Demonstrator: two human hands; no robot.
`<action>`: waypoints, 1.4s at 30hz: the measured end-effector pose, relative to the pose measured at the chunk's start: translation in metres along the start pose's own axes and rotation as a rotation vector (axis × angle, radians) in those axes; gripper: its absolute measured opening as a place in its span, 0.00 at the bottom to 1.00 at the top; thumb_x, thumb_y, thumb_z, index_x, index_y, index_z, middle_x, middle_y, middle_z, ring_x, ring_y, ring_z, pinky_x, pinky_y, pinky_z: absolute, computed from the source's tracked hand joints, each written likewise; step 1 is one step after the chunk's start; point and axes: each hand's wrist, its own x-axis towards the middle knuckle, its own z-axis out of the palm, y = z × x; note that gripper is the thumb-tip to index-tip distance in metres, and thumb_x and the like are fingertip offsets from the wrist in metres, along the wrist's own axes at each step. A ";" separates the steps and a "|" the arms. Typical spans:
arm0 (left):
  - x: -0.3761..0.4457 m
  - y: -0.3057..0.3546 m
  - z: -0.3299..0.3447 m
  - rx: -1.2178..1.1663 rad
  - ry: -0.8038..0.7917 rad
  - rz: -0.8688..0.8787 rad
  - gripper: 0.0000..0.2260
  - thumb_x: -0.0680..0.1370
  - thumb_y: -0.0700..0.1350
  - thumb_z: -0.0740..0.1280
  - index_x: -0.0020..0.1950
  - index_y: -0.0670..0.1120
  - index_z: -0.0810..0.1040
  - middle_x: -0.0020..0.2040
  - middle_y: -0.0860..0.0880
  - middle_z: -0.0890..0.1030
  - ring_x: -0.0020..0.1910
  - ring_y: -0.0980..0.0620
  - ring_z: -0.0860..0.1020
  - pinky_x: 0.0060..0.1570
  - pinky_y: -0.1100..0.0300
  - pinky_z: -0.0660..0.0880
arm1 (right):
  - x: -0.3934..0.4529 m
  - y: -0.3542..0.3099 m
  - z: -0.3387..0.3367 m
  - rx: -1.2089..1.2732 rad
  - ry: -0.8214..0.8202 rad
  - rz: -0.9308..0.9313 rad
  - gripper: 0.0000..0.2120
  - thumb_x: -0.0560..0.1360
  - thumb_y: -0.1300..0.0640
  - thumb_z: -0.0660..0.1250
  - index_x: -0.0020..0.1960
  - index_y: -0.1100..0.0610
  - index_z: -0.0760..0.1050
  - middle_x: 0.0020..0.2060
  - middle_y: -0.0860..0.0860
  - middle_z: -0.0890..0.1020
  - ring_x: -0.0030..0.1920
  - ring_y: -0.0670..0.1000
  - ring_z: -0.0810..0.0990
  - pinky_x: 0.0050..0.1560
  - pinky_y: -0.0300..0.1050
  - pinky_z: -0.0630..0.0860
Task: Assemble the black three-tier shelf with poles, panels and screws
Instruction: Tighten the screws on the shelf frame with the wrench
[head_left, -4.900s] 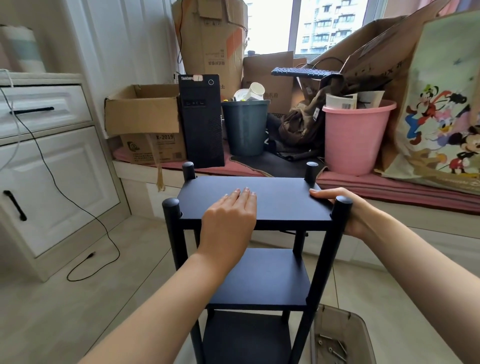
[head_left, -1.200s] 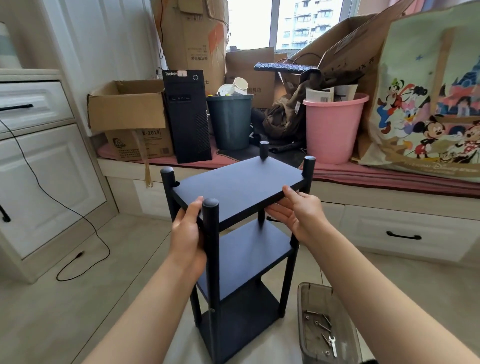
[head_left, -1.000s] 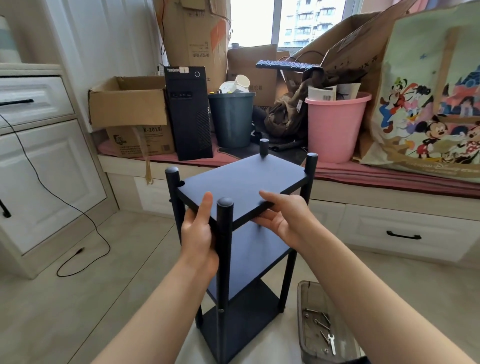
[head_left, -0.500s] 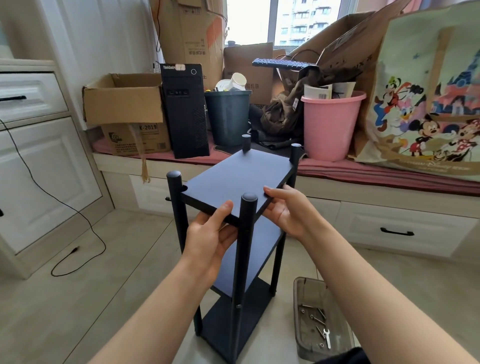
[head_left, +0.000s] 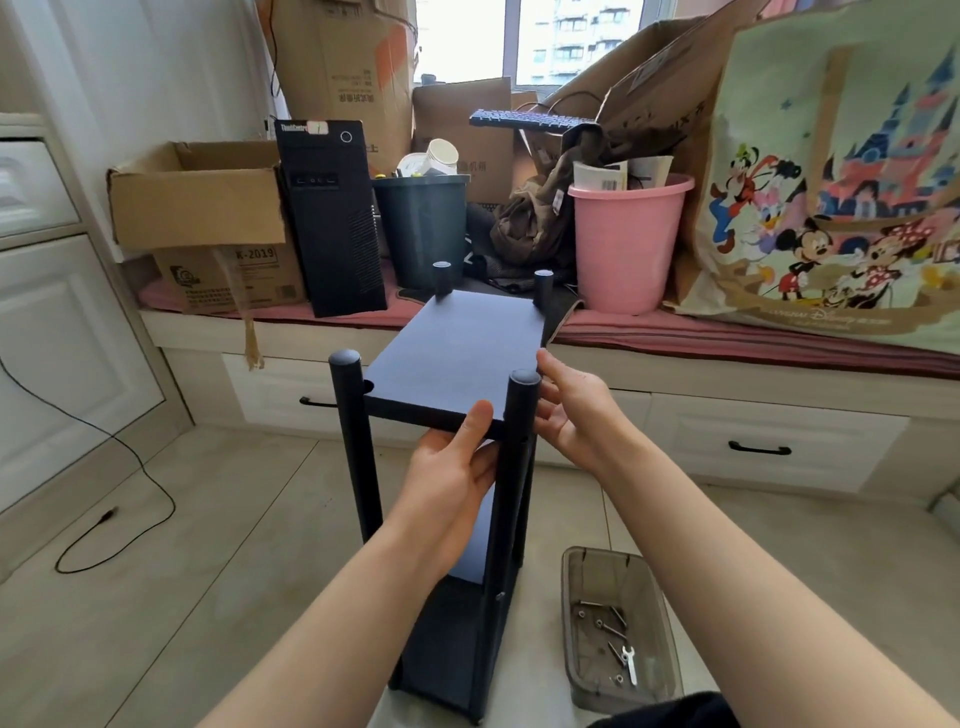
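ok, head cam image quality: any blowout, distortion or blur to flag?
Head view: the window is blown out, with backlight from it; wide-angle bending shows on the cabinet at the left edge; the shelf, left hand and right hand are sharp; the tray at the bottom is slightly soft.

pink bucket, computer tower, cardboard box on bench.

Left hand has its fingers tucked under the top panel, so can't see those. Shelf's middle tier is mostly behind that wrist. Bits in the tray off to the right hand's side are too small to sort out.
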 end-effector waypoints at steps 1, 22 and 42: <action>0.002 -0.003 0.005 -0.009 0.003 0.001 0.19 0.77 0.49 0.66 0.67 0.45 0.76 0.59 0.43 0.84 0.58 0.44 0.83 0.60 0.53 0.78 | -0.002 -0.002 -0.005 -0.001 0.004 0.010 0.10 0.81 0.53 0.65 0.51 0.60 0.78 0.40 0.55 0.87 0.40 0.54 0.87 0.41 0.51 0.84; 0.024 -0.037 0.038 -0.061 0.094 0.017 0.16 0.69 0.52 0.72 0.52 0.47 0.79 0.54 0.46 0.86 0.55 0.46 0.85 0.54 0.54 0.78 | -0.014 0.154 -0.206 -1.047 0.091 0.530 0.10 0.83 0.56 0.58 0.46 0.59 0.74 0.36 0.53 0.79 0.32 0.51 0.74 0.31 0.39 0.69; 0.018 -0.035 0.038 -0.077 0.066 -0.015 0.16 0.68 0.54 0.72 0.49 0.45 0.78 0.49 0.48 0.86 0.52 0.50 0.85 0.58 0.55 0.79 | -0.064 0.264 -0.208 -1.234 -0.403 1.049 0.12 0.81 0.53 0.60 0.58 0.57 0.78 0.47 0.51 0.85 0.39 0.47 0.82 0.40 0.43 0.76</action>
